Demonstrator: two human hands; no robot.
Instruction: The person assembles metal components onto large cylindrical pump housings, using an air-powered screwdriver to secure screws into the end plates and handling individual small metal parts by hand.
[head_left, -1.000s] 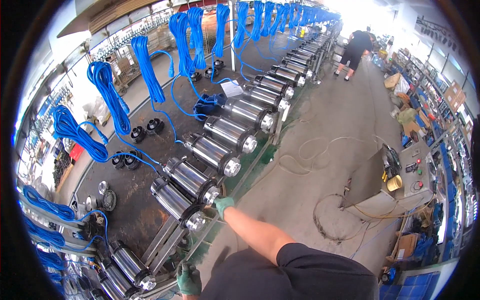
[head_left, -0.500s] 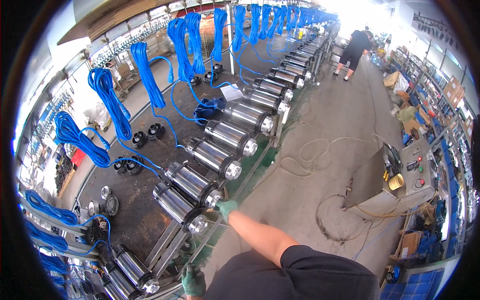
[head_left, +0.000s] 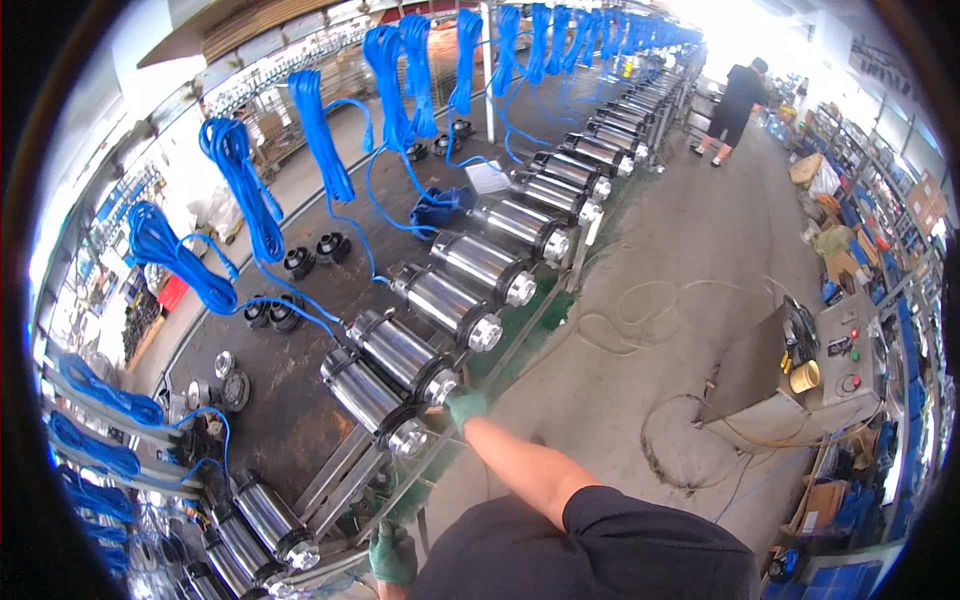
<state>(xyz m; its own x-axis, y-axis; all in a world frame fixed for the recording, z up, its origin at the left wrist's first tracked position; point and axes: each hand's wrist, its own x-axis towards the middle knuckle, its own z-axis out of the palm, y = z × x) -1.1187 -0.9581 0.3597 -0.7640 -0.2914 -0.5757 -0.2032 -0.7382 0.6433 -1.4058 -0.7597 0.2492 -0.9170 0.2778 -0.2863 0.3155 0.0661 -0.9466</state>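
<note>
The table [head_left: 290,380] carries a row of cylinders [head_left: 440,302], several joined to blue coils [head_left: 242,190]. The left hand [head_left: 394,555] is low near it; whether its fingers clench anything I cannot tell. The right hand [head_left: 466,408] is at the end of the row's second-nearest cylinder [head_left: 398,345], finger grip hidden. Black parts [head_left: 331,247] lie loose, apparently unfitted. Silver ends [head_left: 486,333] are on near cylinders; how many are finished does not show.
</note>
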